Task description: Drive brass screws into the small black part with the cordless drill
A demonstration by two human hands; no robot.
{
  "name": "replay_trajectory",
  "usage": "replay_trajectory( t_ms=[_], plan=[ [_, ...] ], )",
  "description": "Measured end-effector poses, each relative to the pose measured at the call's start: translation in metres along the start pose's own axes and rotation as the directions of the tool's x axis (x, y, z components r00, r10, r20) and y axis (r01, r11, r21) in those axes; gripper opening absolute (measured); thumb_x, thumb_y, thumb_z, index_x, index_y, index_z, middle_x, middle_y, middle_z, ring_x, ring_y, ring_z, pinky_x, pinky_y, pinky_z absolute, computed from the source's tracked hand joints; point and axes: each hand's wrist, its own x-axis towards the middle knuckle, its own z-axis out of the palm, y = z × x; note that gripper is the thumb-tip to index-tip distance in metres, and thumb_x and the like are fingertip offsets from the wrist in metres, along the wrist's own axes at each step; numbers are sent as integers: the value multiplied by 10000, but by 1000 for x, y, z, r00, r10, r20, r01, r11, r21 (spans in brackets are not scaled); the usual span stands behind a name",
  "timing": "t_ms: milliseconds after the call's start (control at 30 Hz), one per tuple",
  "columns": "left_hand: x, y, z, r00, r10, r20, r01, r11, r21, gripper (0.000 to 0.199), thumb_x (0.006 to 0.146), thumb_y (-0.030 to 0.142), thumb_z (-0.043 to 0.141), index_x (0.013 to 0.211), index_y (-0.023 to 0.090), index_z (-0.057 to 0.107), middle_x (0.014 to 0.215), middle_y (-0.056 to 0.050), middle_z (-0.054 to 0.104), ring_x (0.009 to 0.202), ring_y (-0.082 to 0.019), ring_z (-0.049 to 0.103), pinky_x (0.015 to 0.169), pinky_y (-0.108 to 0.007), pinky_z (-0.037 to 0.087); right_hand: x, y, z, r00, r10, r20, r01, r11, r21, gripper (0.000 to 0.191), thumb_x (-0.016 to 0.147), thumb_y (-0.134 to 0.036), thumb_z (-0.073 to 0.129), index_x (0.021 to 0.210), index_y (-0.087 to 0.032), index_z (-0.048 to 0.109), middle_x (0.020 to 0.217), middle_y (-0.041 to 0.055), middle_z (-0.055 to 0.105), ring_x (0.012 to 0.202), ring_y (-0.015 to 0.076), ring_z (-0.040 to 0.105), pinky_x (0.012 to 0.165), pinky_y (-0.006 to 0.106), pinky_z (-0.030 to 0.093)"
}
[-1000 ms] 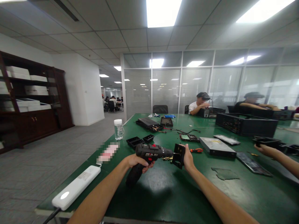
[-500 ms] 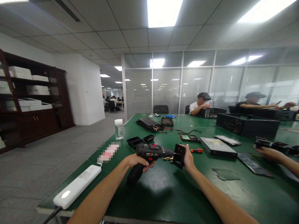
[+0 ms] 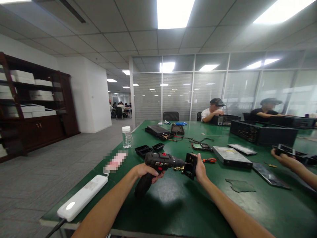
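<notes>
My left hand [image 3: 149,172] is wrapped round the grip of a black and red power drill [image 3: 160,160], whose nose points right. The drill's bit meets the face of a black bracket-like part [image 3: 190,166]. My right hand [image 3: 200,168] holds that part upright by its right side, the fingers partly hidden behind it. Small brass-coloured screws [image 3: 178,168] lie on the green table [image 3: 153,218] behind the drill's nose. An orange-handled screwdriver [image 3: 209,160] rests just right of my right hand.
Black trays [image 3: 143,150], a bottle [image 3: 126,137] and a white power strip [image 3: 83,197] are at left. A metal drive [image 3: 231,157], a flat dark panel [image 3: 271,176] and a black case [image 3: 264,133] stand right. Another person's hand [image 3: 284,159] holds a black part at far right.
My hands, the drill and the black part look almost unmoved. At far right, the other person's hand has shifted and the black part in it is tilted differently.
</notes>
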Motion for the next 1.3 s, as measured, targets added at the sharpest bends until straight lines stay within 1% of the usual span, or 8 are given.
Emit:
replay_trajectory(
  t_ms=[133, 333, 600, 900, 1067, 1167, 1300],
  plan=[
    [0, -1, -1, 1000, 14, 4, -14, 1000, -3, 370, 577, 177, 552, 930, 80, 502, 747, -59, 497, 483, -92, 469, 472, -235, 370, -1, -2, 1, 1000, 6, -14, -6, 1000, 9, 516, 618, -623, 382, 843, -202, 581, 698, 2, 583, 617, 170, 541, 554, 288, 426],
    [0, -4, -2, 1000, 8, -8, -8, 1000, -17, 368, 573, 179, 553, 924, 78, 508, 758, -68, 505, 475, -90, 466, 468, -233, 370, 0, -1, 1, 999, 39, 23, -39, 999, 22, 528, 629, -620, 373, 897, -206, 560, 707, -3, 579, 617, 165, 540, 548, 286, 426],
    [0, -2, -1, 1000, 3, -7, -3, 1000, -12, 371, 568, 181, 555, 921, 74, 509, 762, -66, 503, 473, -88, 464, 467, -235, 372, -1, -2, 0, 1000, 8, 7, -8, 1000, -7, 519, 624, -621, 376, 859, -202, 571, 718, -2, 581, 647, 166, 545, 581, 286, 429],
    [1, -2, -1, 1000, 6, -2, -6, 1000, 5, 368, 567, 187, 555, 917, 81, 506, 748, -58, 498, 473, -85, 463, 473, -238, 381, -3, -5, 2, 1000, 21, -21, -21, 1000, -10, 519, 601, -628, 392, 835, -202, 574, 682, -3, 582, 623, 177, 549, 554, 298, 429],
    [1, -2, -1, 1000, 14, -4, -14, 1000, 13, 377, 563, 185, 555, 922, 79, 504, 735, -54, 499, 467, -86, 462, 471, -243, 378, -3, -5, 2, 1000, 24, -4, -24, 1000, -4, 530, 602, -630, 393, 864, -203, 566, 690, 0, 580, 624, 179, 548, 549, 304, 429],
    [1, -2, -1, 1000, -2, -15, 2, 1000, 12, 372, 563, 189, 556, 915, 81, 504, 737, -54, 501, 473, -88, 468, 469, -238, 374, -3, -4, 1, 1000, 14, -7, -14, 1000, -8, 515, 607, -629, 389, 844, -211, 572, 683, -3, 578, 626, 176, 546, 553, 297, 427],
    [1, -3, -1, 1000, 12, -16, -12, 1000, 8, 347, 554, 182, 559, 884, 92, 503, 718, -47, 506, 470, -94, 476, 454, -229, 362, -2, -3, 0, 1000, 1, -6, -1, 1000, -16, 516, 619, -627, 377, 839, -205, 575, 699, -2, 576, 646, 171, 542, 579, 291, 423]
  ],
)
